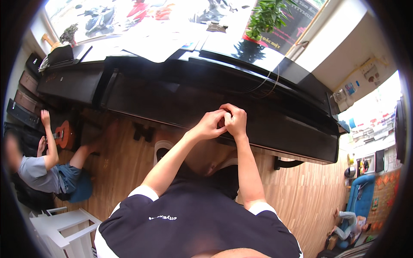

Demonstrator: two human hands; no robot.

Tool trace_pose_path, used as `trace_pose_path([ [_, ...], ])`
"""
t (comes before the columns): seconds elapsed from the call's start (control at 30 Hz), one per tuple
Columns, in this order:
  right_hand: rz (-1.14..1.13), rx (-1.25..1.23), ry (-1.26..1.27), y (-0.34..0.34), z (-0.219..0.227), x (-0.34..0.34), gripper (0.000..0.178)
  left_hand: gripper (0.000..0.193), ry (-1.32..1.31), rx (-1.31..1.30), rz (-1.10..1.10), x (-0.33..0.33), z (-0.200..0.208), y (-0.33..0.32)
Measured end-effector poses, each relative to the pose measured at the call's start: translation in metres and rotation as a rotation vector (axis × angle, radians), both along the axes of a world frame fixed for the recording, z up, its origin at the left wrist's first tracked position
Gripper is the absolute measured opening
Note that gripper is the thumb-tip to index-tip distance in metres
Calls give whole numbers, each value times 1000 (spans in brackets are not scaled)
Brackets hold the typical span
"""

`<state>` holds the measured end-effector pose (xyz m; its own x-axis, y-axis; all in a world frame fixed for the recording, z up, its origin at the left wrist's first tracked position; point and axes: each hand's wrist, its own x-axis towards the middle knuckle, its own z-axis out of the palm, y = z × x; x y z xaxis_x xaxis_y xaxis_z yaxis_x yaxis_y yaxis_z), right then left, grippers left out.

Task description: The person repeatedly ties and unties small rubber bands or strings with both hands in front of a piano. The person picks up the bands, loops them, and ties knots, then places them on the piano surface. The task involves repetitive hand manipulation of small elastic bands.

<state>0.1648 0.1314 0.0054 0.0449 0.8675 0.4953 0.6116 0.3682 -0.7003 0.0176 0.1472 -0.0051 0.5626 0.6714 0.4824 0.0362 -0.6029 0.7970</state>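
Observation:
My left hand [211, 125] and my right hand [236, 121] meet in front of me, fingers curled and pressed against each other. Whatever lies between them, if anything, is hidden by the fingers. Both are just above the front of a long black piano [159, 103], whose lid is down over the keys. Whether my hands touch the lid I cannot tell.
White paper sheets [152, 46] and a potted plant [266, 19] rest on top of the piano. At left, a person [38, 172] sits with an orange guitar [63, 135] near a white chair [64, 228]. Another person [350, 225] is by a blue sofa [360, 193].

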Motion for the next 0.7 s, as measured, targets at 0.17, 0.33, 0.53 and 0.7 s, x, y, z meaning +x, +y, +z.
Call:
trace_pose_path([
  [0.17,-9,7,-13,2,-15,2,17,12,73,118,8,-46,58,39],
  [0.33,-69,-24,14,1,-9,-3,17,20,31,321,658,-96,112,140],
  [0.53,-89,6,16,1,-9,-3,15,24,811,348,981,-128,116,229],
  [0.7,-108,17,-10,3,-11,1,16,26,801,314,971,-126,106,254],
])
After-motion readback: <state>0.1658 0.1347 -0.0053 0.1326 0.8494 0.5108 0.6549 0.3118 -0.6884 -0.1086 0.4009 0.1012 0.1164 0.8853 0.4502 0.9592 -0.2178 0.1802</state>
